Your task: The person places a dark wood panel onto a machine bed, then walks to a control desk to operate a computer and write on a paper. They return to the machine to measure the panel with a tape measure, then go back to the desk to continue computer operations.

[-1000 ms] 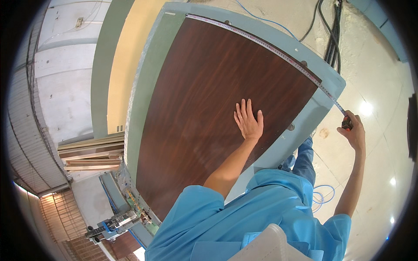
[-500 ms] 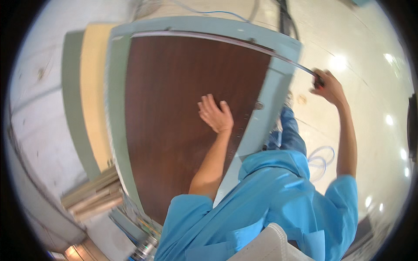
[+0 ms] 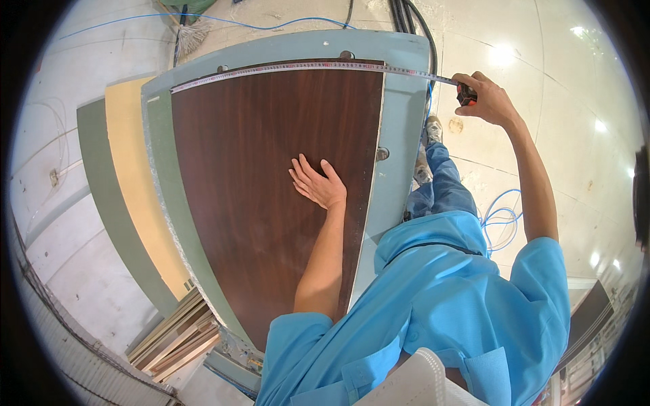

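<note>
A dark brown wood-grain board [image 3: 271,128] lies on a light blue worktable [image 3: 399,101]. My left hand [image 3: 318,183] rests on the board with its fingers stretched out. Beyond the board's right side, my right hand [image 3: 489,100] grips the black and red case of a tape measure [image 3: 466,95]. From that case the tape blade [image 3: 291,66] runs leftward along the board's far edge. Its end lies around the far left corner; whether it hooks there is too small to tell.
Left of the table stand a cream panel [image 3: 135,169] and a green panel [image 3: 101,176]. Stacked wood strips [image 3: 179,335] sit at the lower left. A blue hose [image 3: 501,220] coils on the floor to the right. Black cables [image 3: 406,17] run beyond the table.
The view has shifted and turned, so the board and both hands sit farther left in the picture. My left hand stays flat on the board; my right still grips the tape measure.
</note>
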`<state>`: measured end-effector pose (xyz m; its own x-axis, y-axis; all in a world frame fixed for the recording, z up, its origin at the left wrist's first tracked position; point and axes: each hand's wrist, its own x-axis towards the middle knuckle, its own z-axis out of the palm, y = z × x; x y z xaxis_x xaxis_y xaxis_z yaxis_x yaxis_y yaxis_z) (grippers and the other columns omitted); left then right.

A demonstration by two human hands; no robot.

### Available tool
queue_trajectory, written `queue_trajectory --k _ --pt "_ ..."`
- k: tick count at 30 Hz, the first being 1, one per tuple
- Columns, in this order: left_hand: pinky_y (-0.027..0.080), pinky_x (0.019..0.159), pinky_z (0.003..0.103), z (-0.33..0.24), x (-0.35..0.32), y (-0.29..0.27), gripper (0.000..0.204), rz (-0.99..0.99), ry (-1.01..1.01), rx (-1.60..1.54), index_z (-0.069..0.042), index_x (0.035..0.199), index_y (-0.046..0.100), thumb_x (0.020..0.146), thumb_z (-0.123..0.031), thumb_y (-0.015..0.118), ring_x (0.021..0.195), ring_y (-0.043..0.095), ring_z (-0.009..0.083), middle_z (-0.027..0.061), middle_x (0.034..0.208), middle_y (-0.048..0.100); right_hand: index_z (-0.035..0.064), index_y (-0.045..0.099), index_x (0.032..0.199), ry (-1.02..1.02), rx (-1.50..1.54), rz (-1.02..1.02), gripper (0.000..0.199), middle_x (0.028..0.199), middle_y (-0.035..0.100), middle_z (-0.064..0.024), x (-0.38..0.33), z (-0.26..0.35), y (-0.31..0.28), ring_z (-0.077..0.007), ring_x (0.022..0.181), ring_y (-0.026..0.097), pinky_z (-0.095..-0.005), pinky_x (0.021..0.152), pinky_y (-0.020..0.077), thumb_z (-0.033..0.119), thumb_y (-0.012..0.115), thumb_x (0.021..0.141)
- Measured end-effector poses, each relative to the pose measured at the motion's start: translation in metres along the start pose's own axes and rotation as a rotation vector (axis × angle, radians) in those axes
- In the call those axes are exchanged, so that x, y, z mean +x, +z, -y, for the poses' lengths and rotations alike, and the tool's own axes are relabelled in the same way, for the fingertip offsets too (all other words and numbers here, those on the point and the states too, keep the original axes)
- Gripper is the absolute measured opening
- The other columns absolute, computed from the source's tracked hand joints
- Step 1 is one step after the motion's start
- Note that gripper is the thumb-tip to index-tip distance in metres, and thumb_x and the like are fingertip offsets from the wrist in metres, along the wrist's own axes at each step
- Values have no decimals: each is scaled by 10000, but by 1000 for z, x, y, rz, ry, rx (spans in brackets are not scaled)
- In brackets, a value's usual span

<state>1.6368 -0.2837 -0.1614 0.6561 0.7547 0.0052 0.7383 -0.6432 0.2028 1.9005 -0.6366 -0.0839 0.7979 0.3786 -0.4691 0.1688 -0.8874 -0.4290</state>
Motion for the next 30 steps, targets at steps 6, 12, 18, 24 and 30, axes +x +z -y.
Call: queue_trajectory --k 6,12,18,24,30 --pt "150 1268 561 0 2 -2 648 1 6 6 -122 1604 341 1062 -462 439 1583 170 348 107 1686 282 299 618 1399 -22 16 -28 730 1110 670 -75 1 -2 4 -286 1042 695 -435 934 582 320 890 722" --pt "144 1271 560 0 1 -1 648 4 11 11 -121 1607 332 1064 -460 431 1583 165 351 112 1686 278 303 619 1396 9 22 -14 731 1110 671 -66 1 -3 7 -283 1051 694 -439 933 584 318 894 719" --pt "139 1274 559 0 1 -1 651 14 6 18 -124 1612 322 1066 -462 427 1586 156 345 111 1689 267 305 619 1394 -1 11 -26 726 1104 671 -60 3 -4 9 -277 1046 696 -435 934 592 320 893 721" --pt "137 1277 556 -1 1 -1 650 17 0 21 -125 1613 322 1065 -461 424 1585 160 341 109 1688 268 305 621 1396 16 10 -19 740 1101 672 -61 3 -5 10 -278 1035 700 -434 937 591 327 899 711" --pt "139 1277 554 -2 1 -2 647 15 1 26 -125 1611 326 1065 -455 434 1586 161 337 108 1690 265 298 625 1394 15 29 -13 743 1101 672 -64 2 -2 6 -278 1043 696 -436 929 588 321 901 705"
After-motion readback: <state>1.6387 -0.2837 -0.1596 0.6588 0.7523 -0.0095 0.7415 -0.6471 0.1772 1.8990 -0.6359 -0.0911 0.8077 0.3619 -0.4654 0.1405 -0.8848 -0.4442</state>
